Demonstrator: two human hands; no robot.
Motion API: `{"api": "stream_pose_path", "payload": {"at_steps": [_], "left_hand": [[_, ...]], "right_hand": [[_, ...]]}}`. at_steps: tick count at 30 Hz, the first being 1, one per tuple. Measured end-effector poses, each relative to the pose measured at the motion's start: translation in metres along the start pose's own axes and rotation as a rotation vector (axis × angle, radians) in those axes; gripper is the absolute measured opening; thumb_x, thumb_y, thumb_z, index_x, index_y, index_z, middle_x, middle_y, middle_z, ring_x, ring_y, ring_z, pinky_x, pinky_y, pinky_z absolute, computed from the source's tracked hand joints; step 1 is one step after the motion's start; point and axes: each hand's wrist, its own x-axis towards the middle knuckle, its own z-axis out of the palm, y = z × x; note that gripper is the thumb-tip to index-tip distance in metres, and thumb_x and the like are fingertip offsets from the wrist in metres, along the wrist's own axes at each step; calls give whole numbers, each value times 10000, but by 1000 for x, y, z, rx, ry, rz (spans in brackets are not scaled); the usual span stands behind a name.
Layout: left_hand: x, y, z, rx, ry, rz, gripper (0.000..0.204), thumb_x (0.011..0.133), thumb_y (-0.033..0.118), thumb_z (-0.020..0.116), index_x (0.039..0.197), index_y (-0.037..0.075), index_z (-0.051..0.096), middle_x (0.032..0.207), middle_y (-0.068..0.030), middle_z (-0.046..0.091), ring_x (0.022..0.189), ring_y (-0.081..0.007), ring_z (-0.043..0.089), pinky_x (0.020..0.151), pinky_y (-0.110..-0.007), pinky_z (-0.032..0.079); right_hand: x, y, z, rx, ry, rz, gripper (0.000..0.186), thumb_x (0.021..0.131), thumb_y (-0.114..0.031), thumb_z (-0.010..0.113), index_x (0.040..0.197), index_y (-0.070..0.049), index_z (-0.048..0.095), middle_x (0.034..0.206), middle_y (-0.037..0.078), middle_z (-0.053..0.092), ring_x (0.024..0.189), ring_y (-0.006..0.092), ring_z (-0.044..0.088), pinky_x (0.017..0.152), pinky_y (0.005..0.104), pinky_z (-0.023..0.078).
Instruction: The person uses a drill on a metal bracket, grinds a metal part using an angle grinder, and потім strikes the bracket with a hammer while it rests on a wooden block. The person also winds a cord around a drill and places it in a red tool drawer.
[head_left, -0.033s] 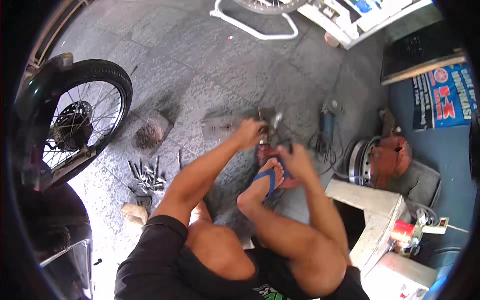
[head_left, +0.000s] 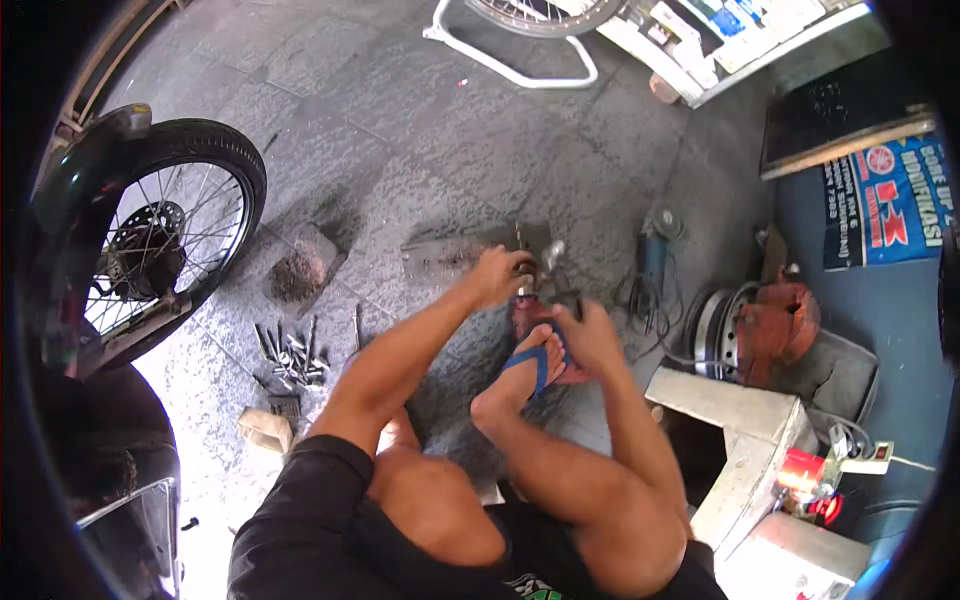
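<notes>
A red power drill (head_left: 525,318) lies on the floor in front of me, with a thin bit (head_left: 519,238) pointing away from its chuck. My left hand (head_left: 500,277) is closed around the chuck. At the drill's right side, my right hand (head_left: 594,338) curls around a dark part of its body; the fingers are partly hidden. My foot in a blue flip-flop (head_left: 538,362) rests against the drill between both arms. Just beyond the left hand is a flat metal plate (head_left: 435,258). A small shiny metal piece (head_left: 556,250) sits beside the chuck.
Several loose drill bits (head_left: 290,355) lie left of me near a small box (head_left: 266,428). A motorcycle wheel (head_left: 250,190) stands at far left. Rightward are a corded angle grinder (head_left: 655,255), a red bench machine (head_left: 775,325) and a pale low bench (head_left: 735,400). A white stand (head_left: 510,70) is ahead.
The right hand has shifted slightly toward me, and both hands look less blurred. A red glow now shows beside the red can on the right. The drill stays in place.
</notes>
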Motion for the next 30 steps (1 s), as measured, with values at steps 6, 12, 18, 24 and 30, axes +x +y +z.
{"api": "stream_pose_path", "payload": {"at_steps": [6,12,18,24,30], "left_hand": [[-7,17,-41,-401,186,-360,398,890,238,750,1213,24,658,984,-180,720,929,-239,689,838,-357,534],[-4,33,-47,-524,184,-308,352,897,229,738,1161,9,663,971,-138,729,875,-199,687,805,-350,533],[3,30,-47,-328,34,-290,361,910,241,713,1168,-4,653,988,-165,723,880,-235,690,798,-374,528],[0,16,-41,-321,63,-153,368,890,290,710,1106,-3,656,889,-210,701,801,-330,675,760,-427,504],[0,5,-19,-352,-106,-164,402,900,253,722,1206,4,649,1013,-200,723,921,-265,693,838,-391,526]], "right_hand": [[-7,-25,-25,172,-23,185,467,926,-400,657,1078,43,657,912,220,696,847,323,667,786,417,504],[0,-37,-54,392,101,149,345,966,-312,650,961,33,635,716,61,625,621,159,591,573,342,466],[-6,-64,-72,393,104,71,303,983,-323,638,946,-24,616,683,1,559,544,97,528,486,289,414],[2,-107,-82,423,35,31,330,985,-341,630,917,-20,589,663,12,554,488,113,526,448,292,386],[13,-49,-21,36,-86,67,498,917,-404,633,1019,84,645,935,305,687,874,439,674,826,496,495]]}}
